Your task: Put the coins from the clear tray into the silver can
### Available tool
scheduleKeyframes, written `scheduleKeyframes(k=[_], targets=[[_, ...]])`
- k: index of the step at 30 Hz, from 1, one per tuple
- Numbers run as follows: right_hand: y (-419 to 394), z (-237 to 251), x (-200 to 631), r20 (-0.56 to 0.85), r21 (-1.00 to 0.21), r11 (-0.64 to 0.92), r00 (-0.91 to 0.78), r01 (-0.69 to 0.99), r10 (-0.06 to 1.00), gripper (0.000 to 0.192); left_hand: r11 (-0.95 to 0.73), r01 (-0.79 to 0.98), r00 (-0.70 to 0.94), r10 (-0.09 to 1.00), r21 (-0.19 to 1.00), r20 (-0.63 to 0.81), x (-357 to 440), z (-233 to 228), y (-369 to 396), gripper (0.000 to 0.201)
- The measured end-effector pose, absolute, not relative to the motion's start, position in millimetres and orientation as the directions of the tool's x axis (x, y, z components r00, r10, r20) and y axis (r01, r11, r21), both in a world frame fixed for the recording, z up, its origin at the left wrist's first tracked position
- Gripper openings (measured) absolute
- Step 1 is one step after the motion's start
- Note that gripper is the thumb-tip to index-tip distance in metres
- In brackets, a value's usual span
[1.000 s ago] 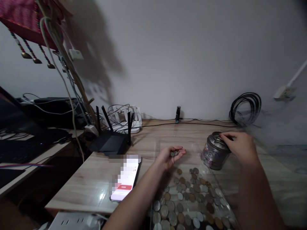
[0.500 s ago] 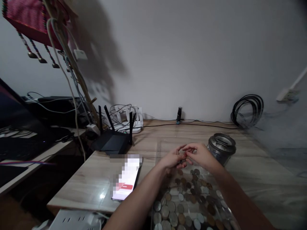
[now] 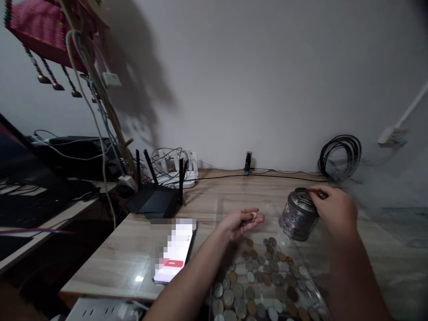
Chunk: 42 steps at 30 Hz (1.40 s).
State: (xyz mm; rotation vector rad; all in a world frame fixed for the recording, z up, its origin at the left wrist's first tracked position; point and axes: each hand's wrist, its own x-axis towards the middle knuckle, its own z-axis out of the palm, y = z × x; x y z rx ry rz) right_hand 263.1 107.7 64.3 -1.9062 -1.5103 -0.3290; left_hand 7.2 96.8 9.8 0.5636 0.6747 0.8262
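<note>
My left hand (image 3: pixel 241 223) hovers over the far part of a clear plastic tray (image 3: pixel 219 209), palm up, its fingers curled around coins (image 3: pixel 253 216). To the right, my right hand (image 3: pixel 329 205) reaches over the lid of a round metal coin tin (image 3: pixel 297 218). Its fingers are pinched together at the top of the tin, by the slot; whatever they hold is too hidden to make out. Many loose silver and copper coins (image 3: pixel 250 293) lie spread in the tray below both hands.
A lit phone (image 3: pixel 175 254) lies left of the tray. Behind it stand a black router (image 3: pixel 155 198) and a white router (image 3: pixel 180 176). A small dark bottle (image 3: pixel 248 162) stands by the wall, and a black cable coil (image 3: pixel 340 156) leans at the back right.
My right hand has left my left hand and moved right onto the tin's top. My left hand stays over the tray with coins. The tin now appears slightly tilted and shifted left.
</note>
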Motion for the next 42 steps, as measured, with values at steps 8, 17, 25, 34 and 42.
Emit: scheduleKeyframes(k=[8,17,25,34,42], targets=[[99.2,60.7,206.4,0.699,-0.165,0.412,-0.189,0.896,0.690,0.025,0.615,-0.553,0.544,0.777,0.562,-0.316,7.9,6.2,101.3,0.029],[94.4,40.9,156.0,0.153,-0.221,0.564,-0.542,0.796,0.826,0.027,0.689,-0.560,0.578,0.723,0.461,-0.378,9.4,-0.4,105.5,0.030],[106.0,68.0,244.2,0.676,-0.243,0.062,0.123,0.968,0.727,0.028,0.700,-0.535,0.673,0.691,0.473,-0.262,5.8,-5.5,106.1,0.033],[113.8,65.5,269.5,0.525,-0.395,0.054,0.177,0.917,0.833,0.025,0.681,-0.565,0.653,0.714,0.466,-0.251,4.8,-4.5,106.9,0.029],[112.2,70.8,271.3,0.541,-0.408,0.023,0.221,0.912,0.812,0.024,0.677,-0.582,0.647,0.721,0.452,-0.247,5.3,-7.0,108.0,0.031]])
